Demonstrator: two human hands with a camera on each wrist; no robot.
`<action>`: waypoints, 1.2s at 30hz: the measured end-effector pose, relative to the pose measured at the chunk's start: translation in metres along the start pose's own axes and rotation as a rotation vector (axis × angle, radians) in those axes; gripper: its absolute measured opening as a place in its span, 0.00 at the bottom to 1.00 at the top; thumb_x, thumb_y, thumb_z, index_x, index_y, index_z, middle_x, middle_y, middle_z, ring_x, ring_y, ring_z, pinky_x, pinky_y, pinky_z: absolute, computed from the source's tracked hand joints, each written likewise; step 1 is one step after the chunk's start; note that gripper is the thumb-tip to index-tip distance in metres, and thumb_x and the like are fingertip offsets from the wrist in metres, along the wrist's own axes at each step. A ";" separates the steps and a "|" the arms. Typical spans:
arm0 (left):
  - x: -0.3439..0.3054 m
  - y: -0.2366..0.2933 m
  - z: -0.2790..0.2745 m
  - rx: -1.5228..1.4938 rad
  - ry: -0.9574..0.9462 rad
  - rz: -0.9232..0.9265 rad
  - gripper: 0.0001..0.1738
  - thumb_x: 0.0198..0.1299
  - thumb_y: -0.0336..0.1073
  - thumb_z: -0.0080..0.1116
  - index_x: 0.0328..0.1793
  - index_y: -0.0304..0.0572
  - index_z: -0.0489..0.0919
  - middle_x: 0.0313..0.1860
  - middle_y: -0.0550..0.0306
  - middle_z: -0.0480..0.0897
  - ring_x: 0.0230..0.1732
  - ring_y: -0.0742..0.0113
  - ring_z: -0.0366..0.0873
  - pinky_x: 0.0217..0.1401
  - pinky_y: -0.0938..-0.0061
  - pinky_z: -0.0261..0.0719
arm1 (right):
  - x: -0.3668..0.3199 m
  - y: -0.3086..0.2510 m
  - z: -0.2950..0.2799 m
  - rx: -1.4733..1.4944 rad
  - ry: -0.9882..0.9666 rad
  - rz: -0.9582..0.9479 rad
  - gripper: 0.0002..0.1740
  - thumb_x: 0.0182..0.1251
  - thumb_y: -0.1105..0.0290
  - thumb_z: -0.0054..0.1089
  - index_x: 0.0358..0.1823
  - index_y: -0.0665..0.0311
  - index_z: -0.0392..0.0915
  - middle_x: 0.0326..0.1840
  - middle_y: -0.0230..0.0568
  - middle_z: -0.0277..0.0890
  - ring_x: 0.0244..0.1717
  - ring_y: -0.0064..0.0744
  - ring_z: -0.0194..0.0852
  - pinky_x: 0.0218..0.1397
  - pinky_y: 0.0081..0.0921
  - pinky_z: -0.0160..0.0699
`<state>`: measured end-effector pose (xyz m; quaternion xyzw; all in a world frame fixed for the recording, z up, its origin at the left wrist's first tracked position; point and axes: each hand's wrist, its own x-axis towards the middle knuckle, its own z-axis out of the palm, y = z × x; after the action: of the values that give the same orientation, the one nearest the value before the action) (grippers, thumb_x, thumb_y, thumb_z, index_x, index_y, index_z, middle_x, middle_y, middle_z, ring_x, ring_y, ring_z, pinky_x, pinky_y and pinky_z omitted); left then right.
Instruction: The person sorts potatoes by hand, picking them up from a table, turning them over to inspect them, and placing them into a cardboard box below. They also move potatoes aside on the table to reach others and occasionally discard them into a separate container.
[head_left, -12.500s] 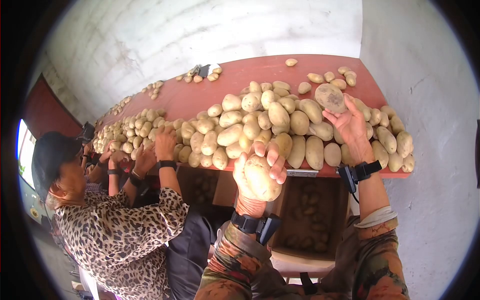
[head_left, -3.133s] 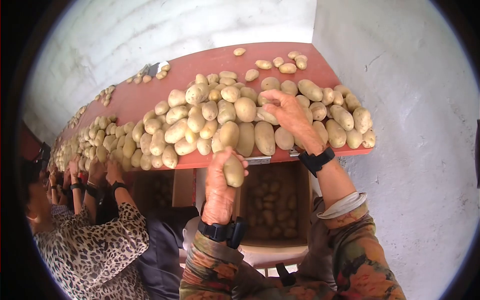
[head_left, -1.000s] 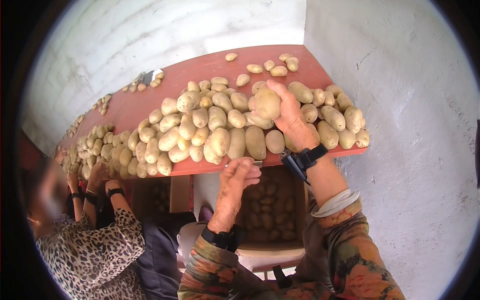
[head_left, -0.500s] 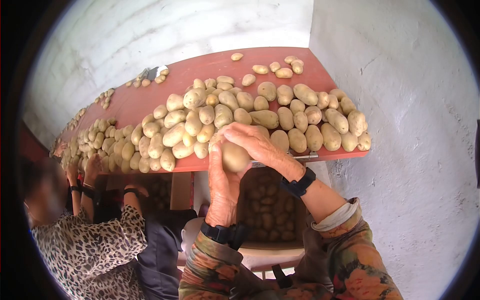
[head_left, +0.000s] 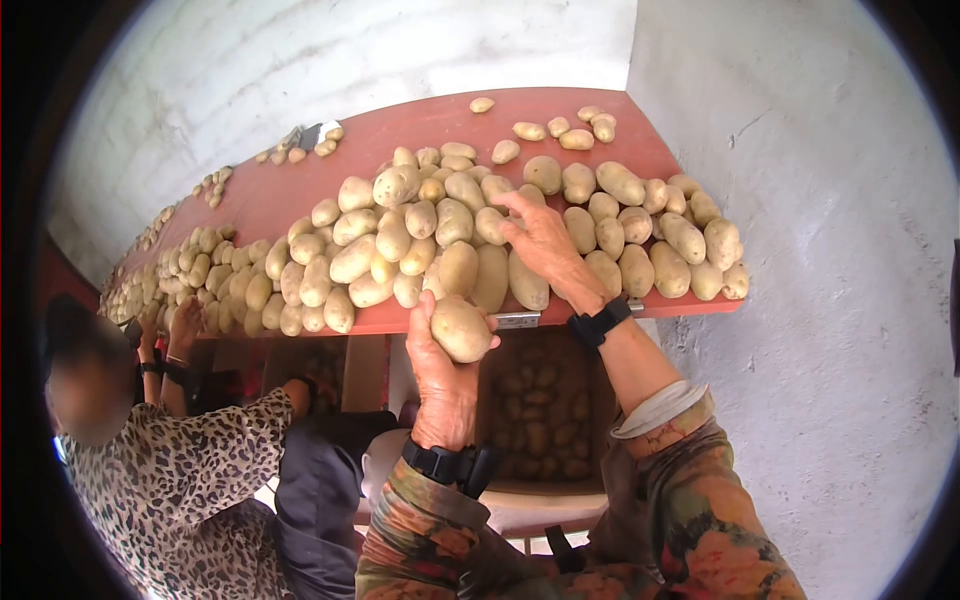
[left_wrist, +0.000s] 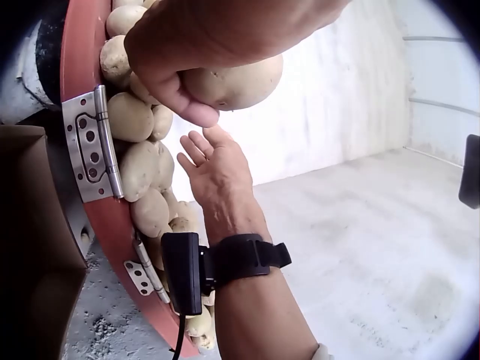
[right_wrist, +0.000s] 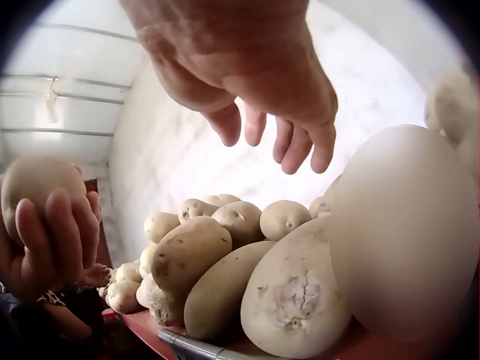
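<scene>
My left hand [head_left: 443, 380] grips a large, smooth potato [head_left: 461, 331] in front of the table edge; the left wrist view shows the same potato [left_wrist: 240, 82] under the curled fingers. Over the potato pile [head_left: 395, 235], my right hand [head_left: 545, 243] reaches with its fingers spread loosely. In the right wrist view nothing is between the fingers of that right hand [right_wrist: 247, 75], which hang above the pile. Below them lies a potato with a cracked, scabby patch [right_wrist: 292, 296]. Beside it a blurred potato [right_wrist: 405, 232] stands very close to the camera.
The red table [head_left: 400, 118] has metal hinges [left_wrist: 94, 146] along its front edge. Under it sits a cardboard box [head_left: 545, 487] with potatoes inside. Several small potatoes [head_left: 575, 138] lie at the back. Another person [head_left: 190, 470] sits at the left; a grey wall [head_left: 790, 280] stands at the right.
The right hand lifted a potato from the pile and brought it to the left hand, which now holds it. The right hand has returned over the pile. Earlier, the left hand held another potato.
</scene>
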<state>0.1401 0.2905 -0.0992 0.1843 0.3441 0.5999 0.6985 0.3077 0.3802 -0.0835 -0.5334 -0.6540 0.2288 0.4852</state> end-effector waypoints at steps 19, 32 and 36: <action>-0.008 -0.011 0.004 0.279 -0.075 -0.127 0.17 0.57 0.44 0.57 0.39 0.35 0.77 0.31 0.50 0.81 0.31 0.56 0.82 0.32 0.65 0.82 | 0.021 0.033 0.017 -0.598 -0.134 -0.268 0.26 0.59 0.69 0.57 0.60 0.58 0.67 0.47 0.50 0.75 0.57 0.49 0.67 0.66 0.46 0.54; -0.010 -0.015 0.000 0.378 -0.141 -0.037 0.11 0.61 0.37 0.54 0.39 0.35 0.78 0.31 0.52 0.82 0.35 0.60 0.81 0.41 0.67 0.81 | 0.028 -0.012 -0.015 0.986 -0.104 0.174 0.22 0.63 0.65 0.49 0.59 0.63 0.67 0.49 0.49 0.72 0.41 0.47 0.77 0.38 0.39 0.79; -0.015 -0.002 0.007 0.340 -0.052 -0.107 0.13 0.63 0.40 0.53 0.42 0.37 0.78 0.32 0.54 0.82 0.36 0.62 0.82 0.42 0.66 0.80 | 0.017 -0.029 -0.024 0.919 -0.226 0.185 0.23 0.67 0.60 0.52 0.57 0.67 0.67 0.47 0.48 0.72 0.28 0.32 0.74 0.27 0.28 0.78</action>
<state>0.1458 0.2766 -0.0917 0.2965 0.4314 0.4900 0.6971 0.3155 0.3814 -0.0430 -0.2915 -0.4834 0.5930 0.5741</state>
